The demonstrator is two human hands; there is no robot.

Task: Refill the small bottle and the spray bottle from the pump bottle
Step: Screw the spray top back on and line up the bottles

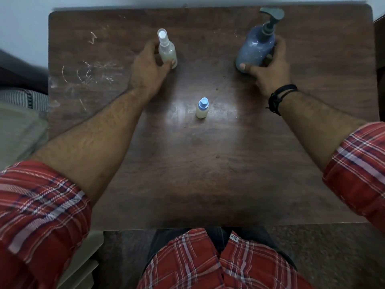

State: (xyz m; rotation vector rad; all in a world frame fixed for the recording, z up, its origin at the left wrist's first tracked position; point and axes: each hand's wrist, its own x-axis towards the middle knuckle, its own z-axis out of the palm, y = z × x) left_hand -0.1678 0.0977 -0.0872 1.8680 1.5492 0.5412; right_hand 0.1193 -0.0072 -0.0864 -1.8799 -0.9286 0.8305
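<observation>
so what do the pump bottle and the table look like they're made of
Pump bottle: likely glossy blue-grey plastic, going by the highlights on its body; the pump is matte grey. Table: dark wood-grain, probably laminate, with a smooth sheen and pale scratches.

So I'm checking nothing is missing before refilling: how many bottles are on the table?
3. The spray bottle stands far left, gripped by the left hand; the pump bottle far right, gripped by the right hand; the small bottle stands alone in the middle.
</observation>
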